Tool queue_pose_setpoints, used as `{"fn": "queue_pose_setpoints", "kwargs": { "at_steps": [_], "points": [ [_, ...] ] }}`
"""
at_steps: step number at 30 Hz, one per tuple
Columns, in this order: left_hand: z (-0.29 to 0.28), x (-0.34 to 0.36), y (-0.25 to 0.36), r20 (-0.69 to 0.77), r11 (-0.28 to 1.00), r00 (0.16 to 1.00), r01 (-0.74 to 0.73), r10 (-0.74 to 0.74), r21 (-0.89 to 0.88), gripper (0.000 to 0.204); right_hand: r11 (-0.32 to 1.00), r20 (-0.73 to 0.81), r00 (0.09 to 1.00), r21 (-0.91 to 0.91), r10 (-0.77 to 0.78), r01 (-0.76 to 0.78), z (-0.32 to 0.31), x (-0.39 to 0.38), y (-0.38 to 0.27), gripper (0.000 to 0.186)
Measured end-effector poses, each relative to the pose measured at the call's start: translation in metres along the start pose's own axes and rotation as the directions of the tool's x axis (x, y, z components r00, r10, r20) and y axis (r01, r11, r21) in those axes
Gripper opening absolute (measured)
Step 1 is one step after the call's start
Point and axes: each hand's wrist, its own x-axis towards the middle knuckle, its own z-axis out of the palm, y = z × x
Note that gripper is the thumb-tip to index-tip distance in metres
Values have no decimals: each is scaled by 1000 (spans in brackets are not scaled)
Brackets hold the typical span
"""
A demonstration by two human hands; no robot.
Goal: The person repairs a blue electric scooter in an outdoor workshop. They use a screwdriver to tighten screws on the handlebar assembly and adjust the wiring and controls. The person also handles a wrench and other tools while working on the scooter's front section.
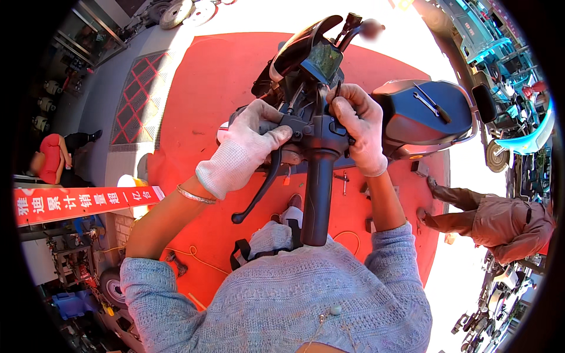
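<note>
left hand [247,141]: closed on switch housing [312,130] above brake lever [262,188] | right hand [360,126]: pinched at housing's right side | handlebar grip [318,197]: long axis toward wearer, between hands

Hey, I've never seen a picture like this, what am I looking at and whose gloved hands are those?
This is one round, bent view from a camera worn on a person's head, looking down at their own hands. No machine is working here. Both wear white gloves: the left hand grips the scooter's handlebar near the brake lever, and the right hand holds the switch housing on its other side. Below lies a red mat with small tools. Another person crouches at the right.
</note>
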Motion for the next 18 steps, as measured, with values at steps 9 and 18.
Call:
{"fn": "queue_pose_setpoints", "kwargs": {
  "at_steps": [9, 18],
  "points": [
    [-41, 37, 4, 420, 998, 906, 57, -58, 14, 36, 996, -114, 991, 49, 75, -70, 16, -5, -5, 15],
    [-35, 65, 10, 665, 995, 747, -86, 29, 53, 29, 941, -527, 845, 231, -92, 247, 36, -23, 1, 20]
  ]
}}
